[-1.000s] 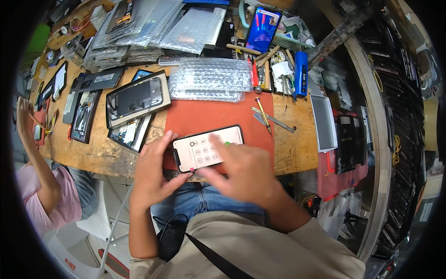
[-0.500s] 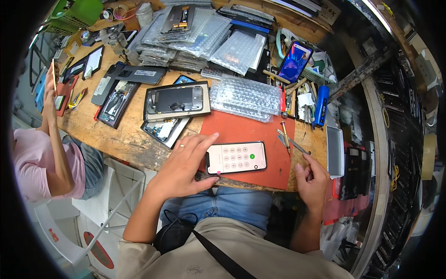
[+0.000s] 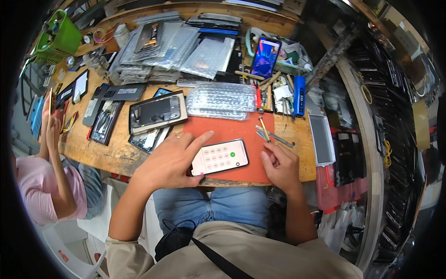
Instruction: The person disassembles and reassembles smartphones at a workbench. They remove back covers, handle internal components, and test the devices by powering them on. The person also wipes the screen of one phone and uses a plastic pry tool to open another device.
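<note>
A phone with a lit keypad on its screen lies on the red mat, close to the bench's front edge. My left hand spans its left end with fingers spread: the index stretches above the upper edge, the thumb rests at the lower left corner. At the mat's right side my right hand is loosely curled, and nothing shows in it. Just beyond its fingertips lie metal tweezers and a thin yellow-handled screwdriver. The undersides of my right fingers are hidden.
Behind the mat are bubble wrap, a boxed phone screen and an opened phone. Stacked bubble-wrapped parts fill the back. A second lit phone leans by the tools. Another person sits at left.
The whole view has shifted, so the bench appears farther left. My right hand has moved left onto the mat, closer to the phone. My left hand keeps its place around the phone's end.
</note>
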A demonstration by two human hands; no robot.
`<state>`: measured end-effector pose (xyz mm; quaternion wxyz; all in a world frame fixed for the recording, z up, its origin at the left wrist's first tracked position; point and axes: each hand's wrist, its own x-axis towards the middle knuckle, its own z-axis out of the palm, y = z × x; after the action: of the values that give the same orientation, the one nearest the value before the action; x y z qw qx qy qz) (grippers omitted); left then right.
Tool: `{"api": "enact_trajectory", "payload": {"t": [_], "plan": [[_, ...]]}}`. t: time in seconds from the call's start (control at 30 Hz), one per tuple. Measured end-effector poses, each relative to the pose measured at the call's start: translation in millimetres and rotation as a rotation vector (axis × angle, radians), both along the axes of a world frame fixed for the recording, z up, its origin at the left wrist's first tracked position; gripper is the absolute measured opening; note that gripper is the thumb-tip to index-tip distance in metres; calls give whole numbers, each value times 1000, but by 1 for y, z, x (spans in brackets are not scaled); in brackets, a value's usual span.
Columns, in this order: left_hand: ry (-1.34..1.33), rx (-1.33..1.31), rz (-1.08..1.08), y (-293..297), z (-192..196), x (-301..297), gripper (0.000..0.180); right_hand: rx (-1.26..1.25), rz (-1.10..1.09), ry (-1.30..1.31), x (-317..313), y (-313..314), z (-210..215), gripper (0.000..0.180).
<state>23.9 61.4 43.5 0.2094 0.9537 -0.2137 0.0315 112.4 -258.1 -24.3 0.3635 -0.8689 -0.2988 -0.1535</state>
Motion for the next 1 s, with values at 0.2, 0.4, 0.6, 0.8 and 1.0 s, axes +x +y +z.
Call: {"api": "enact_trajectory", "payload": {"t": [0.2,0.4,0.6,0.8,1.0], "plan": [[64,35,30,2,-1,6,107,-46,2,-19,-2,0,5,21],[93,-84,22,8,-2,6,100,-73,8,-29,-2,0,5,22],[62,-167,26,10,-9,2,97,-117,9,-57,-4,1,5,22],[104,-228,47,12,-10,2,82,-115,13,-61,-3,1,5,23],[72,-267,65,15,-12,2,51,-144,-2,-34,-5,1,6,23]]}}
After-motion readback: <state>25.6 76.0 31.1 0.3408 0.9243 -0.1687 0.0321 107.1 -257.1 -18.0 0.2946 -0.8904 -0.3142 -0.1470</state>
